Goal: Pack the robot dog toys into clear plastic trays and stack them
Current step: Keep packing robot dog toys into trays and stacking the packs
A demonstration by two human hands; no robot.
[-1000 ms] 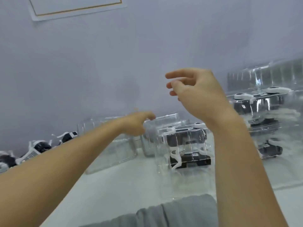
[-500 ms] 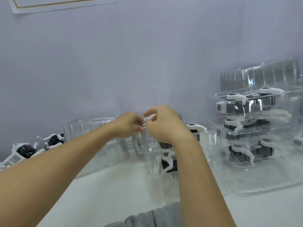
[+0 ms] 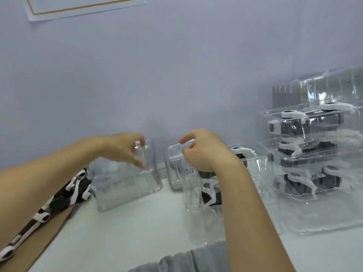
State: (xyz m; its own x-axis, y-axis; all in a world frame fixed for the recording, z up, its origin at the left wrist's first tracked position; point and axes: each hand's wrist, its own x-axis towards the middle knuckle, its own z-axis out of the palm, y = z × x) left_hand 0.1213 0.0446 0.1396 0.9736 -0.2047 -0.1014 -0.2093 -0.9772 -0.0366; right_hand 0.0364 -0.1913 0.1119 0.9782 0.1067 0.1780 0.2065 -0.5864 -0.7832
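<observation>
Your left hand (image 3: 125, 149) pinches an empty tray (image 3: 127, 183); right hand (image 3: 204, 152) curls over the packed tray (image 3: 261, 169), stacked trays (image 3: 314, 154) crowding right.

From my feed the light is bright, even and cool, with only faint shadows on the white table (image 3: 121, 238). Glare streaks the stacked clear trays (image 3: 314, 154) at right. The picture looks soft overall, and the wide lens bends the edges
</observation>
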